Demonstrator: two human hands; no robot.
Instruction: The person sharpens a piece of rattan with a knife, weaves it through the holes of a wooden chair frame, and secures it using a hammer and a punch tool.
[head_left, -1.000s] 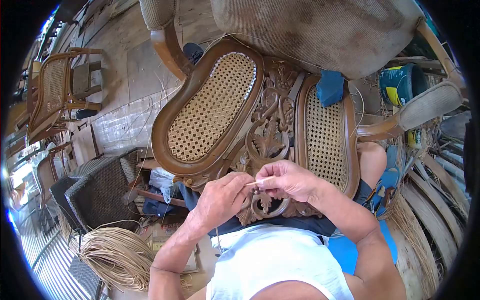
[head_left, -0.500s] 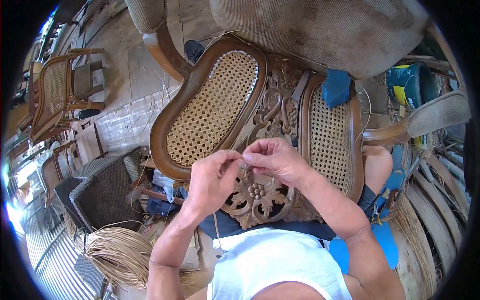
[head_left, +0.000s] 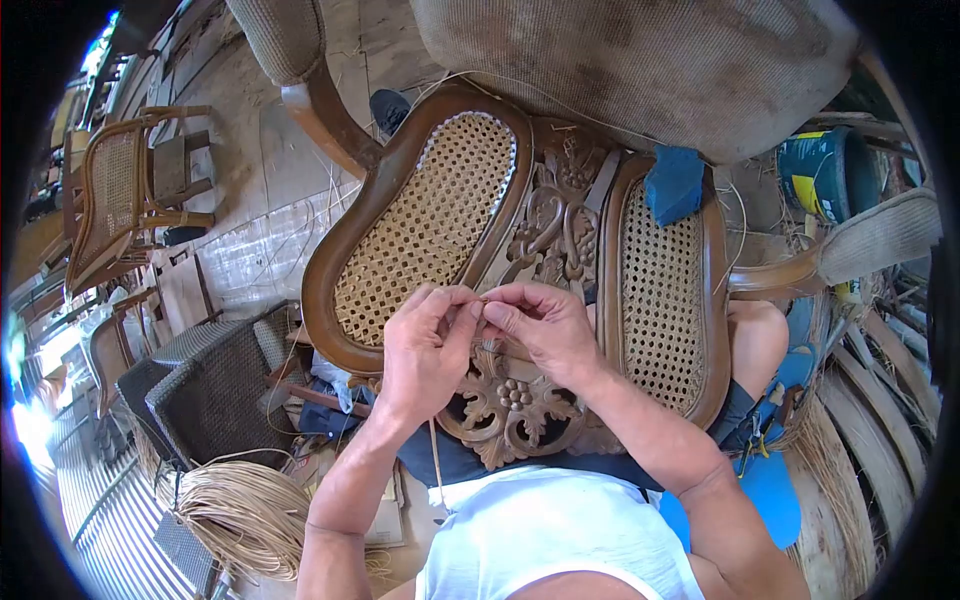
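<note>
My left hand (head_left: pixel 428 338) is closed in a pinch on a thin cane strand (head_left: pixel 435 460), whose lower length hangs below the wrist toward my lap. Fingertip to fingertip with it, my right hand (head_left: pixel 540 330) pinches at the same spot, where a tiny bit of the strand seems to show. Both hands are raised over the carved wooden chair back (head_left: pixel 515 390). On its left side is a woven cane panel (head_left: pixel 425 230) with white edging along the top and right. The narrower cane panel (head_left: pixel 660 290) lies right of my right hand, with a blue piece (head_left: pixel 674 186) on its upper end.
An upholstered seat (head_left: pixel 640 70) rises at the far side, with padded armrests (head_left: pixel 880 240). A coil of cane (head_left: pixel 240 515) lies at lower left near a dark woven chair (head_left: pixel 215 395). Another cane chair (head_left: pixel 115 195) stands farther left. A green bucket (head_left: pixel 830 175) is at right.
My hands stay pinched together and shift slightly, the right one a little lower and to the left. The whole view has moved a bit; the chair stays put.
</note>
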